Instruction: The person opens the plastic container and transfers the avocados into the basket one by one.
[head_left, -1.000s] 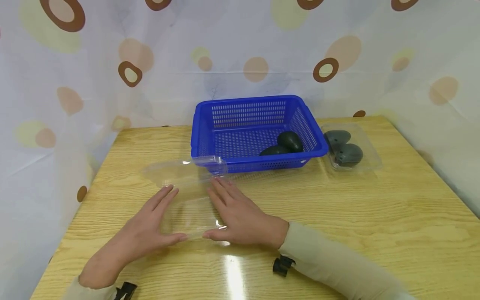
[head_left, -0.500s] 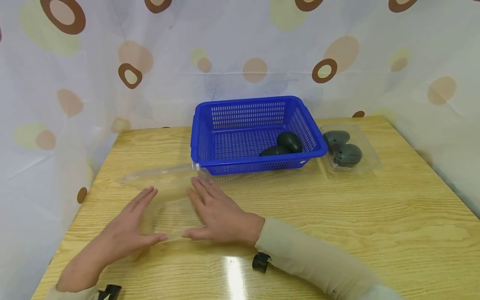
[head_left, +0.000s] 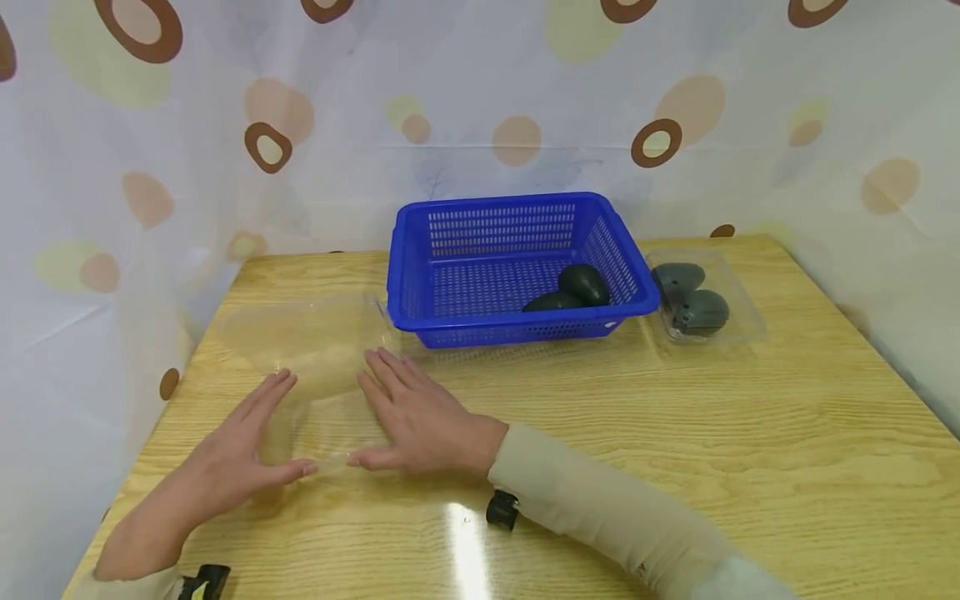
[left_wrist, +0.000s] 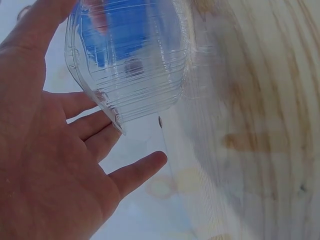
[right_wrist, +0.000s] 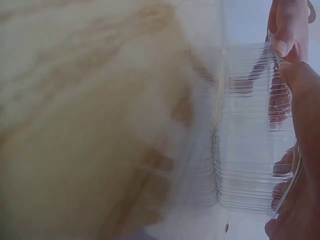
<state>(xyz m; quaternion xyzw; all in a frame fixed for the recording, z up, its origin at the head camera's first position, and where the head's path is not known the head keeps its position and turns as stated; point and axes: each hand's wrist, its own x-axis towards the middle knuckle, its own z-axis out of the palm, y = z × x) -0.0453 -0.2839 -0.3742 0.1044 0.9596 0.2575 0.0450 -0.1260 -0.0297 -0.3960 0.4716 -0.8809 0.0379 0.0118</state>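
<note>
A clear plastic clamshell container (head_left: 341, 421) sits on the table at left of centre, its hinged lid (head_left: 303, 329) folded out away from me. My left hand (head_left: 225, 467) lies against its left side, fingers extended and thumb at the near rim. On the opposite side my right hand (head_left: 431, 425) presses with straight fingers, its thumb also along the near edge. Ribbed walls of the container (left_wrist: 145, 90) show beside my left palm (left_wrist: 50, 160) in the left wrist view. In the right wrist view, the right thumb (right_wrist: 302, 82) touches the container's rim.
A blue perforated basket (head_left: 480, 322) holds two dark green, avocado-like fruits (head_left: 585, 285) at the back middle. To its right stands another clear container (head_left: 738, 312) with two similar fruits (head_left: 702, 312) inside. A patterned curtain (head_left: 450, 83) borders the wooden table (head_left: 637, 467).
Both hands have moved left, with the clear container between them. Its lid, raised earlier, has tipped back and now lies lower toward the far side.
</note>
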